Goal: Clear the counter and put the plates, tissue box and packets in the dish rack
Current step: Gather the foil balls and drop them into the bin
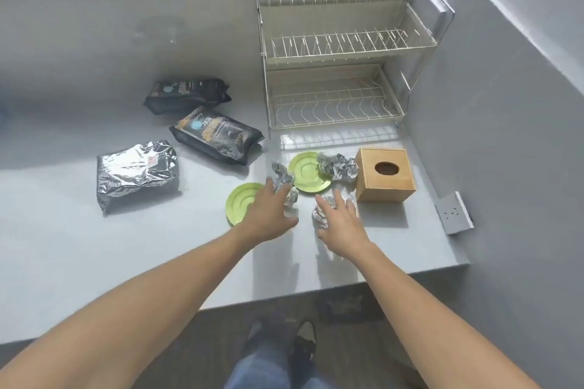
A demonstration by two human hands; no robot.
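Both arms are reaching out over the grey desk. The left hand is lying over a green plate, fingers spread, touching a crumpled foil ball. The right hand is spreading its fingers over another foil ball, not squeezing it. Just past them a second green plate is sitting with more crumpled foil on its edge. A wooden tissue box is standing beside it on the right. To the left, a silver packet and two black packets are lying flat. Farthest back, the wire dish rack is standing with nothing in it.
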